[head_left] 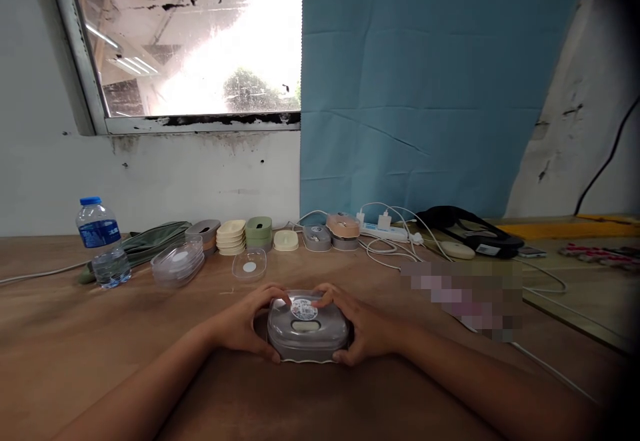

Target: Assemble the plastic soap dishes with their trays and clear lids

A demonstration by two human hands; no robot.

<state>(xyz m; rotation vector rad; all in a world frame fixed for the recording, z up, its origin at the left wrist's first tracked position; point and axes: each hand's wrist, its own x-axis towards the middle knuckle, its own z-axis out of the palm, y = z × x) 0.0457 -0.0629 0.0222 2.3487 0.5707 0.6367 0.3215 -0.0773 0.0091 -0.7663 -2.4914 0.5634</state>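
Note:
A grey plastic box (313, 344) with a clear lid rests on the table straight in front of me. Its lid carries a round printed sticker (304, 309), and below that lies a pale oval slot. My left hand (250, 324) grips the box's left side, thumb low at the front corner and fingertips on the lid. On the opposite side my right hand (357, 324) mirrors it, with the thumb at the front right corner and the fingers over the lid's top edge. Both hands are closed around the box.
Behind stand a water bottle (103, 244), stacked clear lids (177, 264), a single clear lid (249, 266), cream trays (231, 238), green boxes (259, 233) and a pink-topped box (343, 226). A power strip (385, 231) with loose white cables lies right of these, near a black strap (465, 228).

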